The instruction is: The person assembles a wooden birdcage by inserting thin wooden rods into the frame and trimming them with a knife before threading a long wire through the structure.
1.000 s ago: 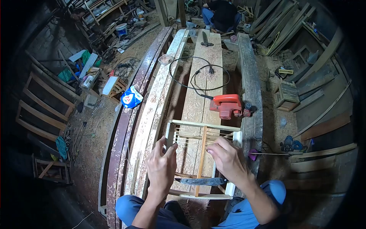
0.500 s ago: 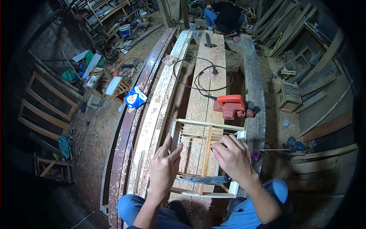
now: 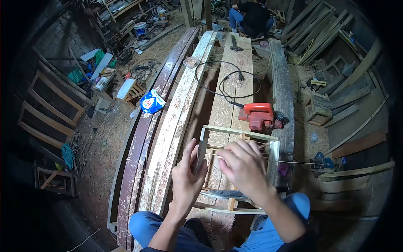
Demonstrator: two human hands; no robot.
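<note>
Pale wooden frame [image 3: 239,132], strung with thin rods [image 3: 261,145], lying flat on sawdusted planks [image 3: 218,122] directly before us. Left hand [image 3: 189,178] closed around its left upright. Right hand [image 3: 243,168] curled over the rods, fingers bent; we cannot tell what they pinch. Dark blade [image 3: 226,194] resting across the lower rails. Red power tool [image 3: 257,115] just beyond. Hazards, as we judge: rods snapping under the right hand's pressure; blade sliding off towards us if the frame tilts.
</note>
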